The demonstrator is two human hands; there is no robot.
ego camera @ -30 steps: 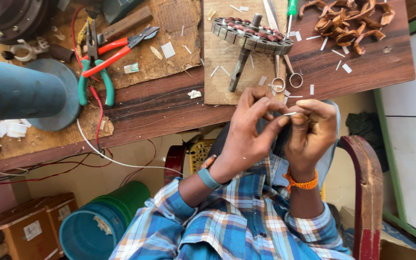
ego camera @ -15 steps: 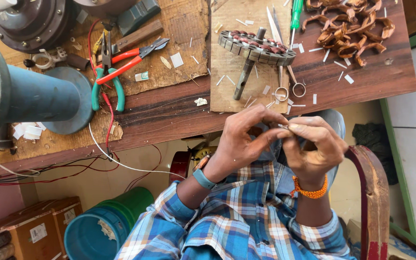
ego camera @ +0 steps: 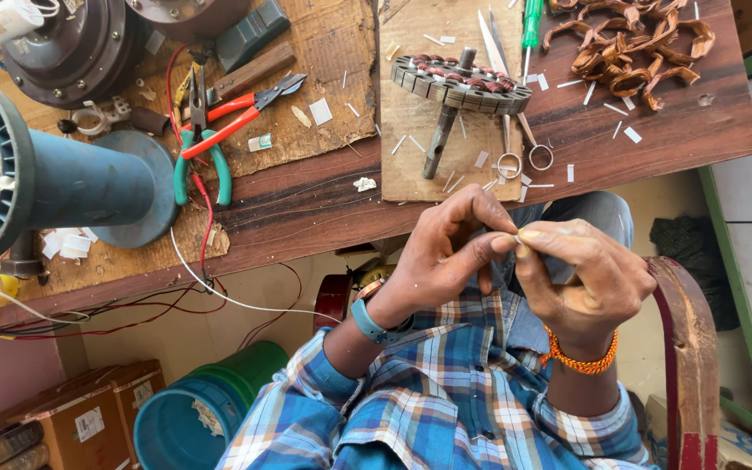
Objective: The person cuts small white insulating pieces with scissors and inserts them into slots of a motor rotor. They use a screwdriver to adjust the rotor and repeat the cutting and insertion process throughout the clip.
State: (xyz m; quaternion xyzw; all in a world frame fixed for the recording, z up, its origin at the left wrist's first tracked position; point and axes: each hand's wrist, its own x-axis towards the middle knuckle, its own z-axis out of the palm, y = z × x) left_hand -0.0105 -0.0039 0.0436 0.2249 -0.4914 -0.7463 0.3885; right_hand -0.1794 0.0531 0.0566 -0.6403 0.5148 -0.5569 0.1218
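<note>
Item pinched between left hand [ego camera: 441, 252] and right hand [ego camera: 580, 278] was too small to identify. Blue housing [ego camera: 54, 178] was cut off at left edge.

A small pale strip [ego camera: 517, 239], mostly hidden, pinched between both hands' fingertips.

Bench [ego camera: 306, 209]: dark wood, worn matt. Rotor [ego camera: 461, 83]: dull metal (copper windings). Pipe [ego camera: 71, 187]: smooth matt plastic. Pliers [ego camera: 198, 148]: plastic-sleeved handles.
</note>
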